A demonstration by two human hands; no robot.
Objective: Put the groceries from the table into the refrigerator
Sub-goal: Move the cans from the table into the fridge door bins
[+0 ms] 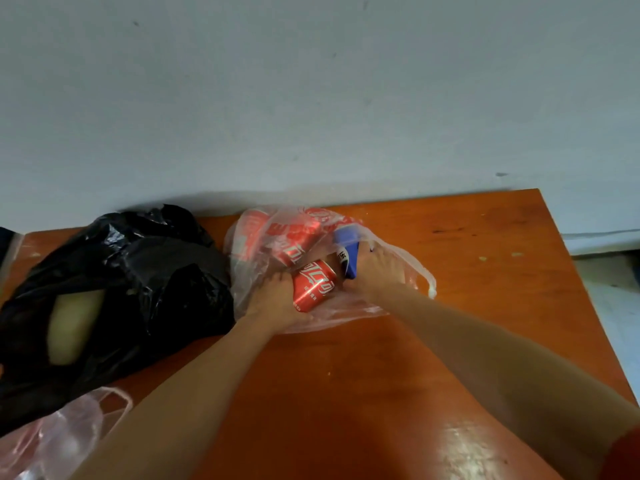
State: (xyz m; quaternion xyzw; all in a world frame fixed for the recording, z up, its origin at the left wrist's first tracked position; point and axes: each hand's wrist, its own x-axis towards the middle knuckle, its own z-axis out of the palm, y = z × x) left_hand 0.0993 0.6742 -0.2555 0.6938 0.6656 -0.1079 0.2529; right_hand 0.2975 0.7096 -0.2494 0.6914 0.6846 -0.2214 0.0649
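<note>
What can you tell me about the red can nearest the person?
The red can looks like shiny metal with white script on its side. It lies tilted at the mouth of the clear plastic bag, on the orange table. The left hand grips it from the left, and the right hand is beside it.

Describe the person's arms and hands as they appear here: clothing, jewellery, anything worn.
Both forearms are bare from wrist to elbow. The left hand and the right hand wear no gloves, and no watch, bracelet or ring shows on either. The only clothing in view is a bit of red sleeve at the bottom right corner, on the right upper arm.
</note>
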